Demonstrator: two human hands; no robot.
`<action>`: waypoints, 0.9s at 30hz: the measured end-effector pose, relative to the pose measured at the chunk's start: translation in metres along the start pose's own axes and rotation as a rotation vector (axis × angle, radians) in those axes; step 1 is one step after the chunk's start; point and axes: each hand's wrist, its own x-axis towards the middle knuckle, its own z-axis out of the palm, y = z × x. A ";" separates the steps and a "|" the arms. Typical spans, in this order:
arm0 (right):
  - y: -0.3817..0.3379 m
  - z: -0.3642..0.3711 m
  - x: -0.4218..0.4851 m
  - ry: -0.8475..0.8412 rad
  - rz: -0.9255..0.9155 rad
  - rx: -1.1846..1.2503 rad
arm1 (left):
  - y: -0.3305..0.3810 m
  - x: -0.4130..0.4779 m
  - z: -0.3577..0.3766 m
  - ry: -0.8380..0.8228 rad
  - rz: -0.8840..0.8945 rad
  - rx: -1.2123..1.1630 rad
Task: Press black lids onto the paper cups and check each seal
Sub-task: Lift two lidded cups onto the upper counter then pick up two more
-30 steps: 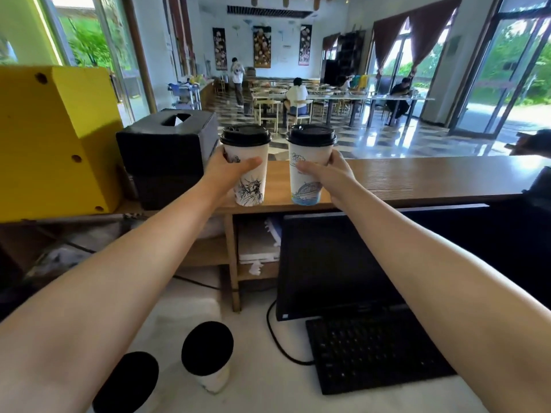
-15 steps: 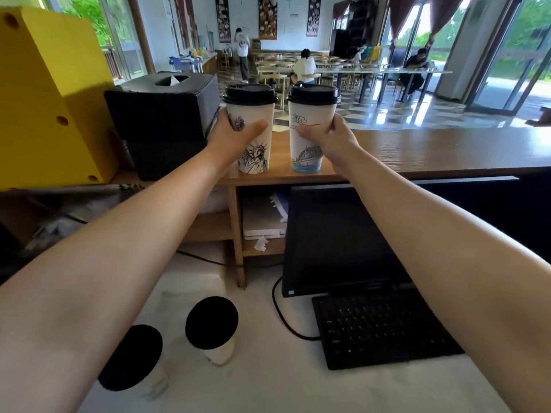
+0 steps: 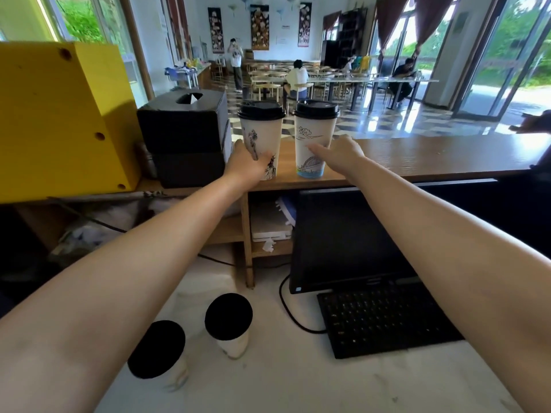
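Two paper cups with black lids stand side by side on the wooden counter (image 3: 417,156). The left cup (image 3: 262,135) carries a black drawing, and my left hand (image 3: 244,166) wraps its lower part. The right cup (image 3: 311,135) shows a blue bridge print; my right hand (image 3: 340,155) holds its right side with the thumb across the front. Both lids (image 3: 261,110) (image 3: 316,109) sit level on the rims. Two more lidded cups (image 3: 155,348) (image 3: 228,316) stand on the white lower worktop between my arms.
A black tissue box (image 3: 185,123) and a yellow box (image 3: 59,114) sit left of the cups. A black monitor (image 3: 343,239) and keyboard (image 3: 384,320) occupy the lower worktop on the right. People sit and stand in the hall behind.
Both cups came down from mid-air and now stand on the wooden counter. My hands slid lower on their sides.
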 end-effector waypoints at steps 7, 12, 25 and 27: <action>-0.027 -0.025 -0.051 -0.200 -0.082 -0.120 | 0.023 -0.032 -0.035 -0.296 0.133 0.294; -0.045 -0.026 -0.090 -0.431 -0.048 -0.245 | 0.015 -0.042 -0.071 -0.626 0.066 0.647; -0.040 0.057 -0.203 -0.325 0.170 -0.325 | -0.082 -0.114 -0.142 -0.973 0.094 0.645; -0.024 0.076 -0.221 -0.300 0.223 -0.258 | -0.106 -0.132 -0.156 -0.992 0.093 0.586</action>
